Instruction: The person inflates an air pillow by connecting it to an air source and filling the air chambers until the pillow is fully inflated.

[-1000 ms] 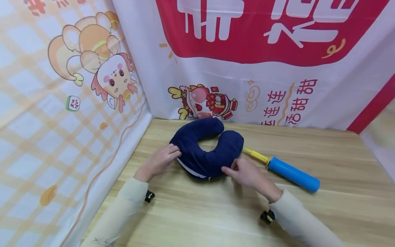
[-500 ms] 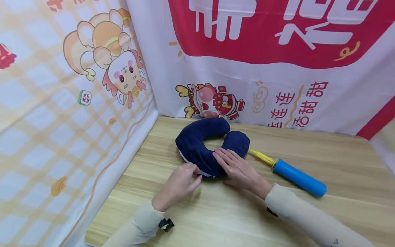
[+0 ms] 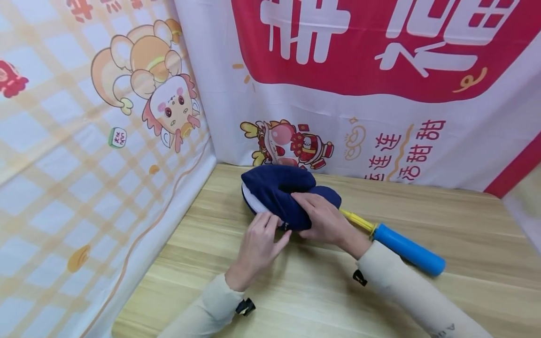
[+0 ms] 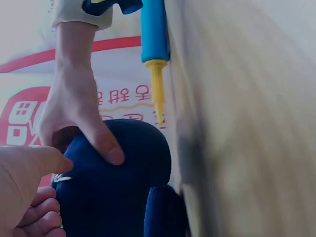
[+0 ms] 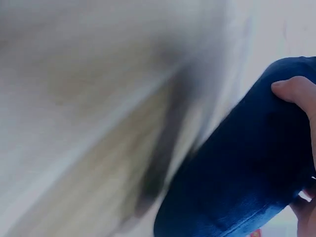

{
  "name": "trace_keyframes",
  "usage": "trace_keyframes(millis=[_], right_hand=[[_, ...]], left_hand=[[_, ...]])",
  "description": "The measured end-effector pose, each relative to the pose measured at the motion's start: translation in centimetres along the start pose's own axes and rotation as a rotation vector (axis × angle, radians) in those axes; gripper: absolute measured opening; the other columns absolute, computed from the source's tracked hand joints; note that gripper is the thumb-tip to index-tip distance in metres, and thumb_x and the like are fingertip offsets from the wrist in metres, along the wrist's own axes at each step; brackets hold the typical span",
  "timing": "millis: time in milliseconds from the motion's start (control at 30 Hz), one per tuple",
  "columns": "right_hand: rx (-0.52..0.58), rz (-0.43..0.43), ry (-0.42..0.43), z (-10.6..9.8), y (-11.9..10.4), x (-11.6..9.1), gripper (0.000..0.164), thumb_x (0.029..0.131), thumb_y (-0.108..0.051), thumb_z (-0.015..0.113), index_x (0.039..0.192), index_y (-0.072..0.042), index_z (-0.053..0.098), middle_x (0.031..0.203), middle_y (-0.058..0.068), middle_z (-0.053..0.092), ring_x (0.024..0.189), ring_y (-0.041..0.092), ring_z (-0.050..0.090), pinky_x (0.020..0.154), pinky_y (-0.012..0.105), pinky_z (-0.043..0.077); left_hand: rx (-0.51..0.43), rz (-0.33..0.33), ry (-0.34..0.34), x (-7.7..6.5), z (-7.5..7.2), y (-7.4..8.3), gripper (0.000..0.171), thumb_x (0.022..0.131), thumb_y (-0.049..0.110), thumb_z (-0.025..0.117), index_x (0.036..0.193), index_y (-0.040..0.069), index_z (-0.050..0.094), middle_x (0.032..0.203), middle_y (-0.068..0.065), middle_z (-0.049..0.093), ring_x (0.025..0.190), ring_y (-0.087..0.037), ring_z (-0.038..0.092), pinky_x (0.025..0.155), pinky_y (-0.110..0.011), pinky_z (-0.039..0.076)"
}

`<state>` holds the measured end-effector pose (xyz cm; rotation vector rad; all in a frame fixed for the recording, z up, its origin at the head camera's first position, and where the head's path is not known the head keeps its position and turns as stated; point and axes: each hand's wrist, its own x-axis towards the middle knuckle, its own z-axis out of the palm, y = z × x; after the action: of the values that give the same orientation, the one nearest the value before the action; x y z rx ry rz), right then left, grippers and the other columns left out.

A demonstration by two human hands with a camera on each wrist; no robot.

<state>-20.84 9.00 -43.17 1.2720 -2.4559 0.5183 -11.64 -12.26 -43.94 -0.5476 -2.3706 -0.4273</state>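
A navy U-shaped neck pillow (image 3: 270, 188) is tipped up on the table, its outer edge turned toward me. Along that edge a zipper seam gapes, showing white lining (image 3: 255, 203); a small zipper pull (image 4: 61, 177) hangs at the seam's near end. My right hand (image 3: 327, 220) grips the pillow's right part, thumb (image 4: 111, 150) on one face and fingers round the other side. At the seam, bent fingers of my left hand (image 3: 258, 239) touch the pillow by the lining. The left thumb (image 4: 52, 159) stands apart from those fingers, close to the zipper pull.
A blue hand pump (image 3: 410, 249) with a yellow nozzle (image 3: 358, 220) lies on the wooden table (image 3: 296, 300) right of the pillow. Printed cloth hangs form a back wall (image 3: 236, 103) and a left wall (image 3: 55, 155). Each wrist wears a small black camera.
The pillow has been tipped up, so the white lining shows wider. My left hand has shifted right along the seam to the zipper pull; my right hand has come over the pillow and grips it.
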Motion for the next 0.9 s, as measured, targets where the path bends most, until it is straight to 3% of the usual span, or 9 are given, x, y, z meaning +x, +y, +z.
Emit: trace_keyframes(millis=[267, 400, 733, 900], right_hand=[[0.046, 0.053, -0.013, -1.5, 0.2, 1.1, 0.100, 0.072, -0.037, 0.099, 0.153, -0.004, 0.051, 0.150, 0.017, 0.061, 0.135, 0.036, 0.061, 0.117, 0.053, 0.047], [0.072, 0.045, -0.011, -1.4, 0.2, 1.1, 0.098, 0.072, -0.034, 0.099, 0.152, -0.003, 0.052, 0.149, 0.017, 0.061, 0.135, 0.036, 0.061, 0.117, 0.054, 0.047], [0.045, -0.019, -0.015, -0.9, 0.2, 1.3, 0.096, 0.071, -0.030, 0.100, 0.150, -0.001, 0.053, 0.146, 0.018, 0.064, 0.133, 0.035, 0.063, 0.115, 0.052, 0.049], [0.034, -0.025, -0.027, -0.9, 0.3, 1.2, 0.098, 0.070, -0.031, 0.101, 0.151, -0.001, 0.053, 0.147, 0.018, 0.063, 0.134, 0.035, 0.062, 0.115, 0.053, 0.048]], left_hand=[[0.076, 0.066, 0.107, 1.4, -0.4, 0.2, 0.013, 0.089, 0.010, 0.084, 0.091, 0.004, 0.072, 0.088, -0.004, 0.067, 0.081, -0.020, 0.063, 0.074, -0.030, 0.055], [0.083, 0.061, 0.120, 1.5, -0.3, 0.2, 0.009, 0.089, 0.007, 0.081, 0.089, 0.004, 0.072, 0.086, -0.005, 0.066, 0.080, -0.022, 0.063, 0.073, -0.031, 0.055], [0.071, -0.010, 0.030, 1.5, 0.2, 0.1, 0.017, 0.087, 0.007, 0.076, 0.081, 0.008, 0.060, 0.077, -0.002, 0.056, 0.074, -0.020, 0.056, 0.069, -0.030, 0.050], [0.120, 0.041, -0.047, 1.6, -0.2, 0.1, 0.018, 0.091, 0.010, 0.073, 0.081, 0.009, 0.059, 0.076, -0.002, 0.055, 0.074, -0.020, 0.054, 0.070, -0.031, 0.048]])
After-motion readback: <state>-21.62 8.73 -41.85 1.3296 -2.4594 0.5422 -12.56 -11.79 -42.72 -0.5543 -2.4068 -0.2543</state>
